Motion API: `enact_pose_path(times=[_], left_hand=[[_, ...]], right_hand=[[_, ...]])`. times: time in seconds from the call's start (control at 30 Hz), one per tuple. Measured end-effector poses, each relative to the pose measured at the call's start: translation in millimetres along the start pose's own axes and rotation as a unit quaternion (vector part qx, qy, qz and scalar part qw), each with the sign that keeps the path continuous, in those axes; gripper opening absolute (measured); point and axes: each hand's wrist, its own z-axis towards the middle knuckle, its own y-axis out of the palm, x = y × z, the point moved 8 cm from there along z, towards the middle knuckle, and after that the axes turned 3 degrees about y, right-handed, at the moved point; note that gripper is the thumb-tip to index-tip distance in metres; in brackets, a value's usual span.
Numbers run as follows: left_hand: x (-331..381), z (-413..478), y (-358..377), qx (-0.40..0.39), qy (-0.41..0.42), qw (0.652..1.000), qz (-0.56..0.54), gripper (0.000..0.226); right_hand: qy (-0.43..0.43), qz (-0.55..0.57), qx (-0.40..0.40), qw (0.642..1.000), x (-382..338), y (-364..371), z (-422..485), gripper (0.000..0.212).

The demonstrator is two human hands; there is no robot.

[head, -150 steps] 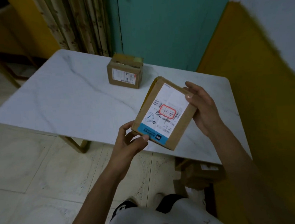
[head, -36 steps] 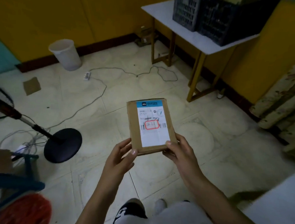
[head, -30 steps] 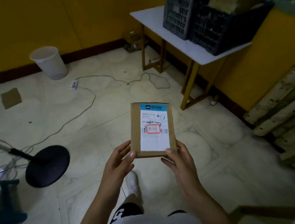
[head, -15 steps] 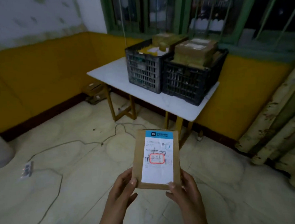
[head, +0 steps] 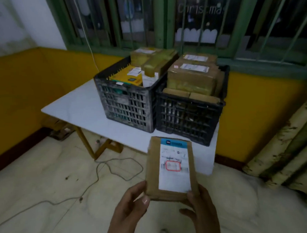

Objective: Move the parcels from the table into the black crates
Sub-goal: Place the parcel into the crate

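Grasping the near end of a flat cardboard parcel (head: 170,168) with a white shipping label, the left hand (head: 130,208) and right hand (head: 200,206) hold it label-up above the floor, short of the white surface (head: 82,107) carrying two parcel-filled black crates (head: 127,107) (head: 188,118) side by side.

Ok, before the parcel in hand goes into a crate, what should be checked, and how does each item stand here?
1. Both hands on the parcel: ok, left hand and right hand grip its near end.
2. Crates within sight: ok, on the white table.
3. Room in the left crate: cannot tell.
4. Room in the right crate: not ok, parcels stacked above the rim.
5. Floor path: not ok, cable ahead.
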Motion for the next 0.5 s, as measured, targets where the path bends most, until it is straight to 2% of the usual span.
enact_pose_path(times=[0.1,0.27,0.4,0.5], left_hand=[[47.7,65.8,-14.8,0.021,0.053,0.998,-0.005,0.037],[99.8,144.6,-38.8,0.055,0.116,0.992,-0.010,0.060],[120.7,201.8,-46.7,0.051,0.152,0.987,-0.004,0.064],[138.3,245.8,-52.1,0.038,0.174,0.984,0.004,0.060]], right_hand=[[-0.042,-0.036,-0.035,0.998,-47.1,64.1,47.2,0.030],[-0.106,-0.077,-0.119,0.984,-102.6,150.4,103.2,0.039],[-0.112,-0.075,-0.116,0.984,-114.8,188.0,144.1,0.039],[-0.084,-0.054,-0.086,0.991,-113.7,210.8,169.2,0.040]])
